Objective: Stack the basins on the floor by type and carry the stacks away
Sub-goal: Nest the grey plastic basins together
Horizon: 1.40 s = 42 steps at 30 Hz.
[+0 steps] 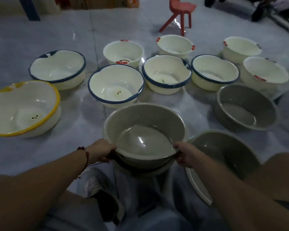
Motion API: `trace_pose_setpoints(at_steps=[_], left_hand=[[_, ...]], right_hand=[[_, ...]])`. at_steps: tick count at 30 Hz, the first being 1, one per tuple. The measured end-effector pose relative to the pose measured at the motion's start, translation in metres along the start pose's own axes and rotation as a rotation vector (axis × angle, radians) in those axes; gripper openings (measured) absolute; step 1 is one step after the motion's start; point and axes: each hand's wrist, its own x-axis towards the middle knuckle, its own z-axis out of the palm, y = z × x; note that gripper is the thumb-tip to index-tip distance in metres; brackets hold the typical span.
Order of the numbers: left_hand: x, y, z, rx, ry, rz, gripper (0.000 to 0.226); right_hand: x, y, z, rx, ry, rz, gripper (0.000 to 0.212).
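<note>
Both hands hold a grey basin [145, 124] by its near rim, just above another basin of which only the rim shows beneath it. My left hand [101, 151] grips the rim on the left, my right hand [184, 154] grips it on the right. Two more grey basins lie on the floor: one [245, 106] to the right, one [223, 155] close by my right forearm. Several cream basins with blue rims [115, 85] stand in a row behind. A yellow-rimmed basin [23, 107] sits at the left. Several white basins with red handles [123, 51] stand farther back.
A red plastic stool [178, 12] stands beyond the basins. A blue post [31, 9] and cardboard boxes [90, 2] line the far wall. Dark equipment sits at the top right. My knees fill the bottom of the view. The floor is pale glossy tile.
</note>
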Motion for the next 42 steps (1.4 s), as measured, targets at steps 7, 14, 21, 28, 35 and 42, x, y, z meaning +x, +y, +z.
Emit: trace_pose_setpoints(at_steps=[7,14,21,28,35,42], left_hand=[[0.038,-0.01,0.042,0.076,0.065,0.129,0.02],[0.067,-0.015,0.044,0.487,0.013,0.134,0.027],[0.084,-0.019,0.05,0.764,-0.036,0.147,0.029],[0.066,0.025,0.072,1.394,0.043,0.148,0.059],[-0.017,0.142,0.139,1.53,0.014,0.826,0.078],[-0.068,0.164,0.182,1.564,0.01,1.104,0.079]], right_hand=[[0.036,0.025,-0.017,-0.349,0.272,-0.216,0.042],[0.055,0.039,0.0,-0.437,0.242,-0.17,0.07],[0.074,0.033,-0.015,-0.397,0.19,-0.181,0.105],[0.059,0.011,-0.046,-0.771,0.144,-0.315,0.076],[0.023,0.001,-0.085,-1.219,0.325,-0.597,0.078],[-0.007,0.055,-0.13,-1.28,0.365,-0.417,0.079]])
